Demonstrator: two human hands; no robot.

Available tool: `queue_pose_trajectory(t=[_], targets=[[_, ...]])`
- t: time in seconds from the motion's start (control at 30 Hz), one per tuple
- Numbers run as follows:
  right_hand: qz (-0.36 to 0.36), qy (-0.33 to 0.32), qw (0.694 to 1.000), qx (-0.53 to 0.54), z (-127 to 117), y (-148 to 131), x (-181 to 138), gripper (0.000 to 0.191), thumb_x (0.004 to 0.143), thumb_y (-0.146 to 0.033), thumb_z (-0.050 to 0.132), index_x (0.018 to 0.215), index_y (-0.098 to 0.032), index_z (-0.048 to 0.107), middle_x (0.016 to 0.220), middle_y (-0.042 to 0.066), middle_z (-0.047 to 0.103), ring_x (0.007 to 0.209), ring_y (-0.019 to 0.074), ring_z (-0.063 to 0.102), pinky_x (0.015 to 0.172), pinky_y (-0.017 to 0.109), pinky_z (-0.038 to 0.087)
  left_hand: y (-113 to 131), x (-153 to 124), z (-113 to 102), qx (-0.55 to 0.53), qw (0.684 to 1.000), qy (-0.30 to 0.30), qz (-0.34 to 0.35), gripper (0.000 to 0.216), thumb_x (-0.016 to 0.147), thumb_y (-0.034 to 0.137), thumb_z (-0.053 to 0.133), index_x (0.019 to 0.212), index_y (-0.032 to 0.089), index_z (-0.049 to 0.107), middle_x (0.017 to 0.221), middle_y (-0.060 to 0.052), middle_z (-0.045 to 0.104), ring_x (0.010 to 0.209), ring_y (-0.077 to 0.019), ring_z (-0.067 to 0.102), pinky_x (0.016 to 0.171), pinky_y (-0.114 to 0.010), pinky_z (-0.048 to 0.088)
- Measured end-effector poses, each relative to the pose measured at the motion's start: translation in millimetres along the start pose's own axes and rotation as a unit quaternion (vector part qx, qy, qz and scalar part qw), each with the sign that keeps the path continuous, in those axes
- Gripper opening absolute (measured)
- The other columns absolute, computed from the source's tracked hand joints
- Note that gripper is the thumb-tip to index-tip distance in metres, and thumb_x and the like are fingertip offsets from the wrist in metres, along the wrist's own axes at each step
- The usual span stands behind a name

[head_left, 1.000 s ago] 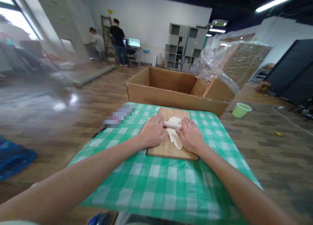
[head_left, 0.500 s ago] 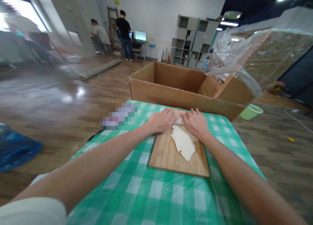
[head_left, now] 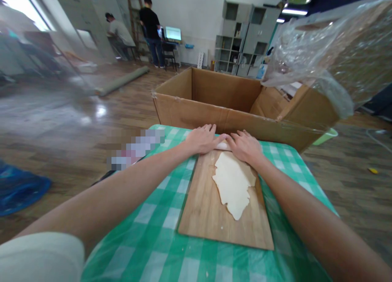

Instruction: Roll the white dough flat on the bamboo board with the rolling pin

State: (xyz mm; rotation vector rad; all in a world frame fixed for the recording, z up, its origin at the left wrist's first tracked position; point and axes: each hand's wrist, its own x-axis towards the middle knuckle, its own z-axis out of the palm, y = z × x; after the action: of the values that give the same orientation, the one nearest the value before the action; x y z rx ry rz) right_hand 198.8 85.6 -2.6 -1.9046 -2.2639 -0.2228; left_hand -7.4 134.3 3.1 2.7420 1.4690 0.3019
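A flattened sheet of pale dough (head_left: 233, 184) lies on a wooden cutting board (head_left: 211, 216) on a table with a green checked cloth (head_left: 153, 233). At the board's far end a light rolling pin (head_left: 223, 146) shows only as a short piece between my hands. My left hand (head_left: 202, 139) rests on its left part with fingers stretched flat. Beside it, my right hand (head_left: 245, 145) lies flat over the pin's right part. Both palms press on the pin; neither hand wraps around it.
A large open cardboard box (head_left: 232, 106) stands just beyond the table's far edge, with clear plastic wrap (head_left: 321, 49) over goods at its right. A green cup (head_left: 326, 135) sits on the wood floor. Two people (head_left: 150, 24) stand at a far desk.
Both hands have pushed the rolling pin away from me to the board's far end. The dough behind it is now longer and flatter, fully uncovered.
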Motion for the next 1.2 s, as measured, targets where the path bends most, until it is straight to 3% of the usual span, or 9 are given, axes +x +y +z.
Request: queue_pose_trajectory(t=[0.13,0.27,0.37,0.47,0.63,0.83,1.2], targets=[[-0.046,-0.011,0.999,-0.021,-1.3,-4.3,-14.5,0.073,0.113,-0.050,0.012,0.137,-0.011,0.069,0.145,0.019,0.066,0.144,0.0317,0.052,0.125,0.047,0.028,10.2,-19.6,-5.0,-0.003,1.000,0.000,0.026,0.060,0.108,0.061,0.029,0.146,0.025,0.058,0.153,-0.014,0.059,0.144,-0.0363,0.050,0.116,-0.050,0.041],[-0.004,-0.013,1.000,-0.009,-4.4,-9.7,-32.8,0.074,0.113,-0.052,0.015,0.155,-0.002,0.050,0.159,0.020,0.054,0.153,0.0354,0.042,0.123,0.047,0.033,21.2,-40.2,-7.4,-0.017,1.000,-0.004,0.012,0.068,0.108,0.062,0.022,0.148,0.017,0.055,0.151,-0.018,0.059,0.142,-0.0363,0.053,0.110,-0.049,0.044],[-0.016,-0.013,1.000,-0.001,-9.9,-13.7,-47.9,0.076,0.112,-0.053,0.016,0.159,0.002,0.043,0.164,0.023,0.046,0.156,0.0358,0.036,0.125,0.047,0.030,27.8,-56.9,-8.3,-0.030,0.999,0.014,0.004,0.072,0.108,0.064,0.020,0.146,0.013,0.056,0.151,-0.020,0.059,0.136,-0.0366,0.058,0.106,-0.047,0.046],[-0.045,0.004,0.999,-0.004,-16.7,-18.2,-64.8,0.077,0.112,-0.054,0.018,0.158,0.002,0.043,0.163,0.025,0.046,0.155,0.0346,0.039,0.125,0.046,0.029,33.0,-75.1,-8.4,-0.037,0.998,0.044,0.022,0.070,0.107,0.066,0.027,0.139,0.014,0.060,0.147,-0.019,0.061,0.129,-0.0349,0.063,0.106,-0.045,0.046],[-0.078,0.027,0.997,-0.008,-23.6,-23.7,-94.4,0.073,0.111,-0.054,0.025,0.155,-0.001,0.049,0.159,0.024,0.052,0.152,0.0327,0.044,0.125,0.046,0.031,41.6,-106.2,-9.3,-0.015,0.996,0.062,0.060,0.068,0.106,0.055,0.036,0.147,0.004,0.053,0.154,-0.024,0.056,0.144,-0.0355,0.052,0.121,-0.046,0.033],[-0.091,0.037,0.995,-0.005,-27.6,-30.2,-130.2,0.074,0.110,-0.054,0.030,0.157,0.001,0.045,0.162,0.025,0.049,0.154,0.0327,0.040,0.128,0.047,0.029,56.1,-144.3,-10.8,-0.019,0.994,0.074,0.073,0.075,0.102,0.055,0.047,0.156,0.004,0.043,0.166,-0.023,0.043,0.154,-0.0364,0.040,0.129,-0.049,0.020],[-0.112,0.066,0.992,0.007,-39.9,-41.9,-177.8,0.072,0.109,-0.055,0.033,0.158,-0.005,0.047,0.162,0.022,0.050,0.153,0.0348,0.041,0.125,0.053,0.035,76.8,-191.4,-18.5,-0.036,0.990,0.103,0.090,0.084,0.093,0.060,0.057,0.155,0.005,0.042,0.160,-0.025,0.048,0.149,-0.0389,0.044,0.128,-0.053,0.026]])
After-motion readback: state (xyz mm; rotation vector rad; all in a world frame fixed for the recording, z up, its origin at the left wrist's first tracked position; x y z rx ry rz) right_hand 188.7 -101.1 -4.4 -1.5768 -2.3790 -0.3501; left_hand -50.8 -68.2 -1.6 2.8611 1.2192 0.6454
